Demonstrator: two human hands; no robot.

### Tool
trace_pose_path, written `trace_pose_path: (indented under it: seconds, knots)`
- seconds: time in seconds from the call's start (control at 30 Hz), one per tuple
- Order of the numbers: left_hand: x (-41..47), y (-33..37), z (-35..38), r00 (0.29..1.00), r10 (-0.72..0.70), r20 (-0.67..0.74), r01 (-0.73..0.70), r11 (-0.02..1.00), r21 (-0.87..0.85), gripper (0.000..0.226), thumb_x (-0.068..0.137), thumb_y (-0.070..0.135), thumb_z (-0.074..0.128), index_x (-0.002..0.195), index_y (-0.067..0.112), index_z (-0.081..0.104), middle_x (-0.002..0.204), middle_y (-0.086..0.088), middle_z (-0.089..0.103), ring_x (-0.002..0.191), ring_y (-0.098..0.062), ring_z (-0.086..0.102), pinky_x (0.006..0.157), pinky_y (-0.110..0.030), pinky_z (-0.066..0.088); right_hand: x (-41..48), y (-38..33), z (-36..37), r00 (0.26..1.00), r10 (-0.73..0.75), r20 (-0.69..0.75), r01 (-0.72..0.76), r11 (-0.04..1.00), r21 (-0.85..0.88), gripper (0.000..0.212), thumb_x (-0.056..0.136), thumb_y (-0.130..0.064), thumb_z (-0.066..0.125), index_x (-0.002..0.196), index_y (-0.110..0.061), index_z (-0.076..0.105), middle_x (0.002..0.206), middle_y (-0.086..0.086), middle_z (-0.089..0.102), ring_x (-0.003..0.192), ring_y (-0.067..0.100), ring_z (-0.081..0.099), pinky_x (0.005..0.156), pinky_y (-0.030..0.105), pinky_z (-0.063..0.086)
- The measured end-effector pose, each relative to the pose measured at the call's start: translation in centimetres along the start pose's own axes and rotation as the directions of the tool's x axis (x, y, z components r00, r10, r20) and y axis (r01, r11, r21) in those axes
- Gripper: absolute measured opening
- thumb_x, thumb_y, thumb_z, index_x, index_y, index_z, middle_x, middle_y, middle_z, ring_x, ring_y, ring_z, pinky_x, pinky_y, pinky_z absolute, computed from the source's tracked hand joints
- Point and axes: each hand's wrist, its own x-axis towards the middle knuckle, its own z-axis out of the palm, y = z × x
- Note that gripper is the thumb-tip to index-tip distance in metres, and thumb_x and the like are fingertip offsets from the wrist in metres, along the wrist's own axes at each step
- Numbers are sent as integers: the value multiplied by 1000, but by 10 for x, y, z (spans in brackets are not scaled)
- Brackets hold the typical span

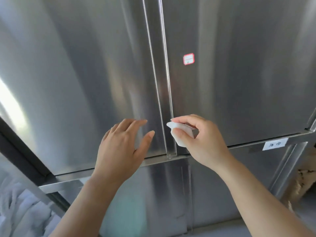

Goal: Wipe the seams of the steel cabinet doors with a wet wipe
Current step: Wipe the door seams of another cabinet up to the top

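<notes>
Two brushed steel cabinet doors fill the view, the left door (pixel 82 79) and the right door (pixel 239 74). A vertical seam (pixel 160 79) runs between them, ending near the bottom rail (pixel 164 160). My right hand (pixel 201 139) pinches a folded white wet wipe (pixel 179 134), whose tip lies at the right edge of the seam, low down. My left hand (pixel 121 144) is spread with straight fingers against or just off the lower part of the left door, beside the seam; contact is unclear.
A red-bordered label (pixel 188 59) sticks on the right door. A white paper tag (pixel 275 144) sits on the rail at right. Lower steel panels (pixel 162 202) continue below. White cloth (pixel 24 212) lies at the bottom left, past a dark frame (pixel 22 151).
</notes>
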Motion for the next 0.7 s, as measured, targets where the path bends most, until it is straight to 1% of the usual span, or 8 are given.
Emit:
trace_pose_path:
  seconds: [0.13,0.3,0.4,0.47,0.53,0.6,0.63,0.7]
  knots:
    - [31,-9,-16,996,77,-51,-75,996,47,51,90,56,36,124,27,60,118,6,62,105,-20,58,88,-34,43,27,-16,6,997,-61,-36,60,997,-38,18,86,-18,65,102,-23,71,96,-17,66,92,-4,59,73,4,40]
    - [70,-11,-36,984,134,-114,-122,987,101,55,89,58,33,125,27,60,120,7,61,107,-20,58,94,-32,40,69,-38,-3,984,-172,-43,170,984,-59,18,85,-16,65,98,-28,70,95,-17,67,90,-6,59,73,3,39]
    - [96,-9,-50,970,166,-177,-139,978,155,60,88,61,28,124,25,61,117,5,61,103,-22,59,92,-33,42,100,-56,-11,966,-255,-41,250,964,-91,18,85,-16,66,98,-27,70,94,-18,66,89,-7,57,75,2,37]
    - [113,-9,-60,958,190,-214,-150,970,191,60,88,60,27,124,25,61,116,5,61,103,-22,59,92,-33,42,120,-67,-16,951,-306,-36,299,946,-127,17,85,-17,65,99,-25,70,96,-16,66,89,-5,58,75,4,39]
    - [130,-9,-72,943,218,-249,-164,962,220,58,89,59,28,125,26,60,117,6,60,105,-21,58,92,-33,41,137,-79,-22,933,-357,-44,347,926,-151,17,85,-17,66,100,-25,70,96,-14,67,89,-2,59,74,6,42]
    - [146,-9,-85,922,249,-296,-180,953,242,56,89,57,29,124,27,60,118,7,60,107,-20,57,93,-33,41,151,-92,-29,910,-410,-55,394,900,-185,17,85,-17,66,99,-25,70,96,-15,67,88,-4,59,72,4,41]
    - [154,-10,-92,911,262,-318,-186,950,250,54,90,56,31,124,27,60,118,6,60,107,-21,58,92,-34,42,158,-98,-31,901,-430,-56,411,889,-202,17,86,-17,65,99,-26,70,96,-16,66,86,-4,59,69,3,41]
    - [170,-11,-105,891,286,-352,-200,944,261,51,90,54,35,123,25,61,119,5,60,106,-22,58,92,-34,42,170,-112,-36,890,-453,-55,431,874,-224,16,86,-18,65,99,-27,70,95,-18,65,78,-6,60,59,2,41]
